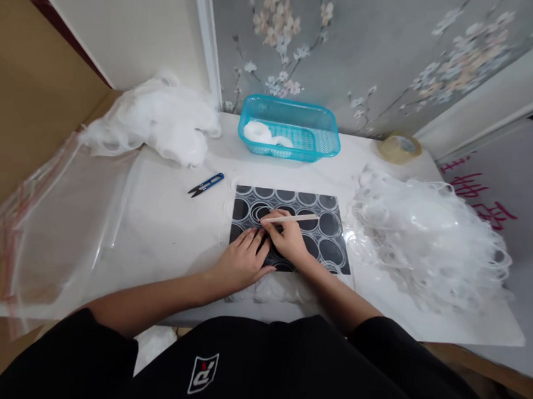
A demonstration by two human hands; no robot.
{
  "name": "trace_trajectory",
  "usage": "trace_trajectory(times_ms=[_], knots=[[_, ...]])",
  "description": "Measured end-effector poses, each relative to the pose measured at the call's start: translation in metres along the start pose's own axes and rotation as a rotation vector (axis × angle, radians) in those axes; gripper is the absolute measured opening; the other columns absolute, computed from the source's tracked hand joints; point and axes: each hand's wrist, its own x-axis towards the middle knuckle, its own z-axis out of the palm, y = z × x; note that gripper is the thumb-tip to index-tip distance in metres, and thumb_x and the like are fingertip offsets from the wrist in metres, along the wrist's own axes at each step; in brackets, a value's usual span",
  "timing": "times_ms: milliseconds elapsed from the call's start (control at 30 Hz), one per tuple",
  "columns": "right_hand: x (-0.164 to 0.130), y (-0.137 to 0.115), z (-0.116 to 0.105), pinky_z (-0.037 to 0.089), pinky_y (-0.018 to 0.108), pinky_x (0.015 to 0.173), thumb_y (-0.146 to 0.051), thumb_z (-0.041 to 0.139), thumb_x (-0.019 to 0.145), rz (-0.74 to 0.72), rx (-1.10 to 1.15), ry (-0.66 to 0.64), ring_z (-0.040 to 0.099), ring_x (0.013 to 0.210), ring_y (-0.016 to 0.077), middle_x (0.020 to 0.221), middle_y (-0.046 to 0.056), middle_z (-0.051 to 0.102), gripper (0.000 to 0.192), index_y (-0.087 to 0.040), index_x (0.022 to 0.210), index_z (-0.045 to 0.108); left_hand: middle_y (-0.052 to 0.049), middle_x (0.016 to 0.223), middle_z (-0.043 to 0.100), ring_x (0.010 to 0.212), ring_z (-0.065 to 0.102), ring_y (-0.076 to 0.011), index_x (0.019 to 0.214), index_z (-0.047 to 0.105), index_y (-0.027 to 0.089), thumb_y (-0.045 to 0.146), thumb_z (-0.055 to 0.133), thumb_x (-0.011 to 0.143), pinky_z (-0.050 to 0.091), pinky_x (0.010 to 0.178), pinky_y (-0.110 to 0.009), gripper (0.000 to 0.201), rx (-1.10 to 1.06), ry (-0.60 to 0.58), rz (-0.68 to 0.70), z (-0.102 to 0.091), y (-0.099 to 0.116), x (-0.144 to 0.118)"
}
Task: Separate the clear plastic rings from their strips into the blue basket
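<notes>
The right hand (pixel 289 239) grips a thin stick (pixel 291 218), its tip apparently on a ring of the black sheet (pixel 332 227). The left hand (pixel 240 260) lies open and flat beside it, pinning the sheet. Pressing too hard could tear the ring.

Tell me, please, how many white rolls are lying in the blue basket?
2 show: one white roll at the basket's left end, another just right of it. Others may be hidden behind the near wall.
</notes>
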Motion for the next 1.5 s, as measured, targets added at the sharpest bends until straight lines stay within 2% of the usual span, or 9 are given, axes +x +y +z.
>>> trace_trajectory(times_ms=[533,667,767,833,967,1033,1133,1267,1500], knots=[[-0.002,0.004,0.001,0.042,0.045,0.095,-0.030,0.054,0.090,-0.021,-0.140,-0.010,0.056,0.108,0.0269,0.095,0.005,0.073,0.018,-0.025,0.090,0.070,-0.026,0.130,0.052,0.122,0.048,-0.0408,0.128,0.051,0.001,0.053,0.053,0.090,0.036,0.106,-0.050,0.064,-0.001,-0.016,-0.016,0.002,0.000,-0.001],[-0.009,-0.001,0.005,0.036,0.047,0.101,-0.026,0.048,0.093,-0.196,-0.376,-0.086,0.045,0.124,0.0286,0.115,0.004,0.069,0.020,-0.024,0.097,0.068,-0.027,0.127,0.055,0.120,0.050,-0.0407,0.124,0.053,-0.002,0.054,0.053,0.090,0.037,0.105,-0.049,0.065,-0.007,-0.019,-0.021,0.006,-0.001,0.000],[0.003,0.002,-0.009,0.032,0.049,0.103,-0.021,0.051,0.090,-0.324,-0.570,-0.156,0.044,0.126,0.0299,0.114,0.005,0.069,0.017,-0.024,0.100,0.066,-0.028,0.126,0.055,0.120,0.050,-0.0412,0.123,0.053,-0.003,0.053,0.055,0.089,0.037,0.104,-0.050,0.066,-0.029,-0.028,-0.036,0.007,0.001,0.002],[0.025,0.010,-0.030,0.034,0.050,0.099,-0.017,0.051,0.088,-0.294,-0.634,-0.051,0.050,0.118,0.0301,0.101,0.006,0.072,0.018,-0.024,0.097,0.065,-0.027,0.127,0.054,0.120,0.050,-0.0416,0.123,0.053,-0.003,0.052,0.056,0.090,0.038,0.104,-0.049,0.064,-0.026,-0.030,-0.051,0.006,0.002,0.003],[0.065,0.024,-0.075,0.040,0.051,0.088,-0.020,0.044,0.090,-0.044,-0.581,0.486,0.056,0.102,0.0299,0.089,0.009,0.068,0.022,-0.021,0.090,0.066,-0.022,0.130,0.054,0.121,0.051,-0.0373,0.120,0.057,0.002,0.049,0.055,0.091,0.039,0.105,-0.045,0.055,-0.044,-0.060,-0.048,0.000,-0.001,0.004],[0.068,0.018,-0.076,0.041,0.049,0.089,-0.025,0.043,0.091,-0.048,-0.464,0.539,0.056,0.098,0.0277,0.090,0.010,0.068,0.023,-0.019,0.090,0.066,-0.019,0.130,0.056,0.121,0.052,-0.0343,0.117,0.059,0.006,0.049,0.055,0.091,0.040,0.104,-0.042,0.051,-0.076,-0.062,-0.028,-0.005,-0.006,0.002],[0.051,-0.001,-0.044,0.043,0.044,0.091,-0.025,0.047,0.092,-0.179,-0.263,0.278,0.057,0.100,0.0248,0.093,0.008,0.070,0.020,-0.020,0.090,0.066,-0.018,0.131,0.055,0.125,0.049,-0.0334,0.117,0.059,0.007,0.047,0.054,0.093,0.039,0.106,-0.042,0.047,-0.078,-0.002,0.006,-0.010,-0.015,-0.006],[0.031,-0.017,0.011,0.046,0.038,0.089,-0.024,0.050,0.092,-0.188,-0.012,-0.065,0.059,0.096,0.0221,0.090,0.005,0.071,0.018,-0.021,0.087,0.068,-0.024,0.131,0.053,0.127,0.046,-0.0349,0.120,0.056,0.004,0.043,0.049,0.095,0.039,0.106,-0.046,0.047,-0.031,0.081,0.031,-0.008,-0.030,-0.023],[0.032,-0.006,0.033,0.044,0.041,0.094,-0.027,0.056,0.089,-0.131,0.068,-0.129,0.058,0.103,0.0239,0.087,0.004,0.072,0.014,-0.023,0.085,0.069,-0.023,0.124,0.058,0.119,0.055,-0.0315,0.117,0.057,0.004,0.041,0.046,0.096,0.044,0.102,-0.043,0.043,-0.075,0.090,-0.006,-0.003,-0.049,-0.036]])
